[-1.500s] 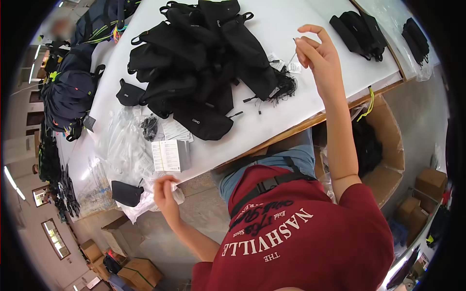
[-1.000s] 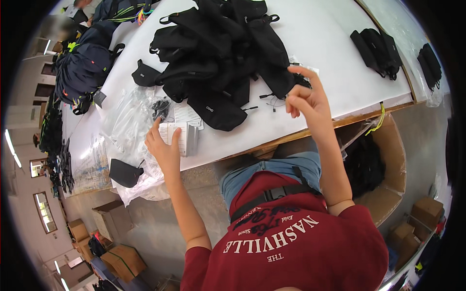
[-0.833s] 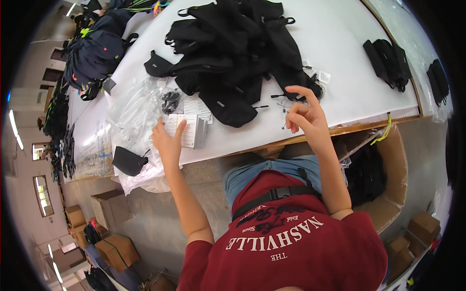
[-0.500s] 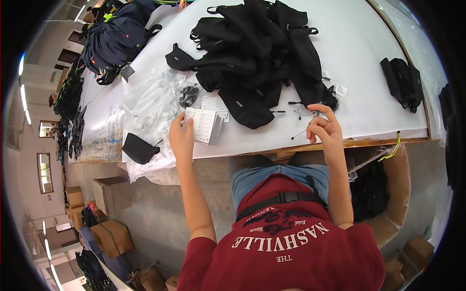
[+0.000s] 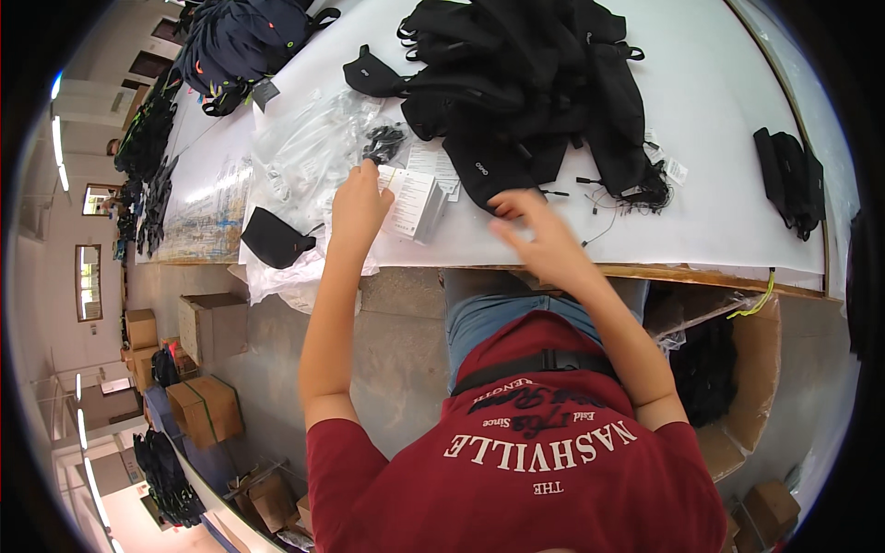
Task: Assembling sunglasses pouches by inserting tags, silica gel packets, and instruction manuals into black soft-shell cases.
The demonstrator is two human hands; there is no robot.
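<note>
My left hand (image 5: 360,205) is at the near left part of the table, its fingers curled and partly hidden, against the edge of a stack of white printed cards (image 5: 415,207). Just beyond its fingertips lies a small bundle of black pieces (image 5: 383,142) on clear plastic. What those fingers hold, if anything, is hidden. My right hand (image 5: 539,235), smeared by motion, hovers over the table's near edge, by the tip of a black fabric pouch (image 5: 481,172). To its right lie thin black tag strings (image 5: 636,194) with small ends, spread loosely.
A large heap of black pouches (image 5: 525,74) covers the middle of the table. Clear plastic bags (image 5: 304,152) and a single black pouch (image 5: 277,238) lie at left. More black pouches (image 5: 790,182) sit at right. An open carton (image 5: 758,369) stands below the table's right side.
My right hand has swept left, away from the strings toward the cards. My left hand has shifted up the card stack toward the black bundle, its fingers now curled. The view has shifted slightly.
</note>
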